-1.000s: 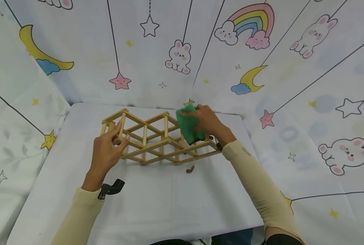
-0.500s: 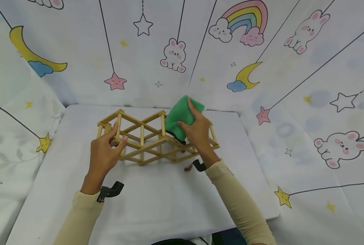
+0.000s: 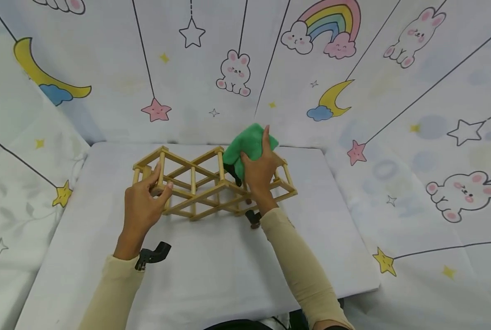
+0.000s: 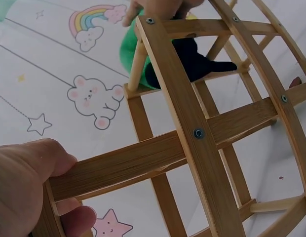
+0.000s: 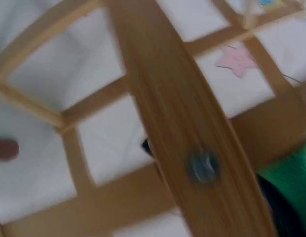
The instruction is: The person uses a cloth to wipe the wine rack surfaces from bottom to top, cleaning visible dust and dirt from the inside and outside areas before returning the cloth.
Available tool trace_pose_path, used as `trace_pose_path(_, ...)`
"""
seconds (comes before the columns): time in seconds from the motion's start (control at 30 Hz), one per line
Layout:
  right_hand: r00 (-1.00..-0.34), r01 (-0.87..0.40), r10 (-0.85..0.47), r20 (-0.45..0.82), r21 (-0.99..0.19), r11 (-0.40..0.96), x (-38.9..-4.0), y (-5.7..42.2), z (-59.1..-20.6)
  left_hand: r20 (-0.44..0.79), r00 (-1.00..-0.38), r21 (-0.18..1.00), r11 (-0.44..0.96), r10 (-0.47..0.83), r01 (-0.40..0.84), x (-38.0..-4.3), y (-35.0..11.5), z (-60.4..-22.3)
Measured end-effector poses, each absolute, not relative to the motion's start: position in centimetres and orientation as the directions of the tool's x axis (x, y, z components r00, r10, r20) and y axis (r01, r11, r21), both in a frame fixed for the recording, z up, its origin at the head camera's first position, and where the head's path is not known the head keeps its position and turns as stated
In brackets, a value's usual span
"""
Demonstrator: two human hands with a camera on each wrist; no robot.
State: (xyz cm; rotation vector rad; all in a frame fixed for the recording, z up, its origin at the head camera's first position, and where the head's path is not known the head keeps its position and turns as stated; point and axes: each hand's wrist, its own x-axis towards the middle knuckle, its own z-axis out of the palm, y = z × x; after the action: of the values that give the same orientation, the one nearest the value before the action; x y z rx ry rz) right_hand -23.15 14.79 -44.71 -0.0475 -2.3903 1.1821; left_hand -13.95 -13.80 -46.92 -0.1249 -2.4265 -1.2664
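A light-brown wooden lattice rack [image 3: 193, 178] of crossed slats and round pegs stands on the white-covered table; metal rivets show at its joints in the left wrist view. My left hand [image 3: 141, 206] grips the rack's left end, thumb in front and fingers behind. My right hand [image 3: 262, 172] holds a soft green cloth [image 3: 249, 142] with black parts against the rack's right half, forefinger pointing up along it. In the left wrist view, a black strip [image 4: 219, 66] of the cloth hangs among the slats. The right wrist view is blurred, with a slat [image 5: 177, 98] across it.
A small reddish-brown piece [image 4: 295, 82] lies on the table by the rack's front, partly hidden by my right wrist in the head view. White fabric [image 3: 117, 68] printed with rabbits, stars and moons rises behind the table [image 3: 212, 270].
My right hand has moved left with the green cloth, from the rack's right end toward its middle, and turned so the forefinger points up. My left hand keeps its grip on the rack.
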Motion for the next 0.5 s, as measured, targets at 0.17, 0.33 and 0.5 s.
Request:
trace_pose_path(0.17, -0.986, -0.119, -0.003, 0.167, -0.687, 0.717, -22.7, 15.0, -44.5, 0.37, -0.924, 0.783, 0.568, -0.097, 0.254, -14.0, -14.1, -46.7)
trace_pose_path(0.33, -0.958, -0.148, 0.057, 0.281, -0.655, 0.741, -23.8, 13.4, -45.6, 0.382, -0.919, 0.782, 0.565, -0.103, 0.262, -13.9, -14.6, -46.7)
trace_pose_path(0.5, -0.78, -0.29, 0.296, 0.552, -0.737, 0.611, -23.3, 13.6, -45.1, 0.386, -0.919, 0.766, 0.583, -0.081, 0.27, -14.3, -13.9, -46.9)
